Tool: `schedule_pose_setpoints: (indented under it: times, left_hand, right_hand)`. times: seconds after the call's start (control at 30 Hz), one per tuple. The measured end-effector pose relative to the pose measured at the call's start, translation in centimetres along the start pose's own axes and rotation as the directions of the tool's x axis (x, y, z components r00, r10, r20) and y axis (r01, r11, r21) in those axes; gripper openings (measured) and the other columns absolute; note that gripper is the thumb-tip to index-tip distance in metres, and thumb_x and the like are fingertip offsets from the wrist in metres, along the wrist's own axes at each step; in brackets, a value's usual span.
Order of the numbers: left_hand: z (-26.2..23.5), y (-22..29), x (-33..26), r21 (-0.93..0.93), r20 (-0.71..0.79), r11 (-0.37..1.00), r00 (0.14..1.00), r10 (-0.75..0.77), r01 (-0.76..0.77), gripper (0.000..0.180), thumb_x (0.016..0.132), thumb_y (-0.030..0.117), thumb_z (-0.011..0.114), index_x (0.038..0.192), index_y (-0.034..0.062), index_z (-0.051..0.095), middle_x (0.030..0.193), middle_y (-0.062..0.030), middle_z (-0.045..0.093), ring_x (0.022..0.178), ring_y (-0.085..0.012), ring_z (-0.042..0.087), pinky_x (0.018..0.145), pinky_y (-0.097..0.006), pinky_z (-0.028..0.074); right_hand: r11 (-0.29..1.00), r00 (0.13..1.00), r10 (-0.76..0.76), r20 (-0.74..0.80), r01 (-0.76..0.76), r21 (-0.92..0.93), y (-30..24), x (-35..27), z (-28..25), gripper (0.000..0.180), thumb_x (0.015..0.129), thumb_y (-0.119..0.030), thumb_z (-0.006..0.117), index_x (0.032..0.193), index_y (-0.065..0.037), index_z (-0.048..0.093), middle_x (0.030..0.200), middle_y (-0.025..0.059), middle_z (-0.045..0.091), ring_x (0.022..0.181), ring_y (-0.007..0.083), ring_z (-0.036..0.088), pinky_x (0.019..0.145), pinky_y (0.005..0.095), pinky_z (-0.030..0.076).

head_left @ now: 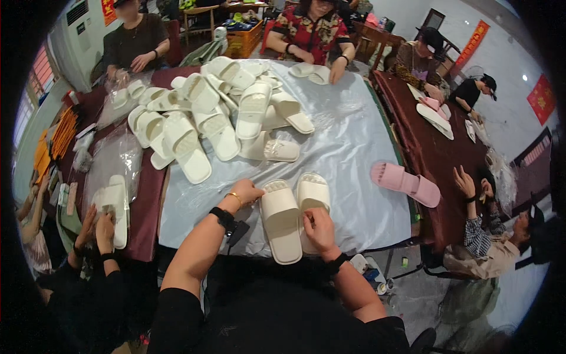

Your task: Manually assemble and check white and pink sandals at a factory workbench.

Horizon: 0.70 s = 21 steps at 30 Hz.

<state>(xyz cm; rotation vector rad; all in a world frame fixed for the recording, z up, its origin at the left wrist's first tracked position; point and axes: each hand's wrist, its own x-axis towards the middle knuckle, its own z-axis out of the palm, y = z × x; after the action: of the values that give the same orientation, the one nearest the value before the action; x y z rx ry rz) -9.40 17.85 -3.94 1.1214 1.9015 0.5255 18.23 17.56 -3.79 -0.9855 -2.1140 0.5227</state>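
Note:
Two cream slide slippers lie side by side in front of me at the table's near edge, toes pointing away. My left hand (246, 192) is closed at the toe-side edge of the left slipper (282, 227). Over the right slipper (313, 192), just behind its strap, rests my right hand (319, 229), its fingers curled in at the edge; the hand hides much of that sole. Beyond them a large heap of cream slippers (215, 127) covers the far left of the table, and one slipper in clear plastic (277, 150) lies at its near side.
A pale silvery sheet (354, 218) covers the table. Pink slippers (405, 183) lie on its right. Co-workers sit around; a person's hands (101, 227) handle a cream slipper at left. Clear bags (115, 159) lie on the dark red table at left; another dark red table (427, 153) stands at right.

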Motion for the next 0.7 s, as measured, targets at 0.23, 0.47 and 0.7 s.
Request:
schedule_pose_setpoints:
  times: [0.23,0.47,0.7]
  left_hand:
    - [0.2,-0.3,1.4,0.166,0.004,0.985,0.999,0.038,-0.038,0.029,0.070,0.027,0.067,0.066,-0.0023,0.069,0.059,-0.0087,0.065,0.051,-0.0183,0.062,0.052,-0.031,0.050]
    - [0.4,-0.4,1.3,0.241,-0.034,0.963,0.991,0.129,-0.117,0.027,0.074,0.023,0.064,0.066,-0.0027,0.067,0.058,-0.0089,0.064,0.050,-0.0191,0.061,0.050,-0.032,0.049]
    - [-0.1,0.1,0.9,-0.157,0.009,0.986,0.998,-0.058,0.058,0.035,0.083,0.031,0.059,0.067,0.0008,0.061,0.059,-0.0058,0.059,0.047,-0.0141,0.056,0.043,-0.027,0.046]
  right_hand:
    - [0.949,0.920,0.307,-0.245,-0.278,0.147,3.7,4.6,-2.7,0.008,0.081,-0.008,0.060,0.082,-0.001,0.061,0.074,0.0153,0.061,0.066,0.0307,0.060,0.062,0.0358,0.047]
    - [0.893,0.904,0.423,-0.063,-0.428,-0.141,9.9,9.4,-0.5,0.035,0.080,-0.031,0.061,0.083,0.003,0.066,0.079,0.0195,0.066,0.075,0.0342,0.064,0.069,0.0407,0.050]
    - [0.793,0.803,0.582,0.128,-0.527,-0.304,7.2,12.4,0.1,0.042,0.076,-0.040,0.066,0.085,0.001,0.067,0.086,0.0212,0.067,0.084,0.0366,0.065,0.075,0.0427,0.050]
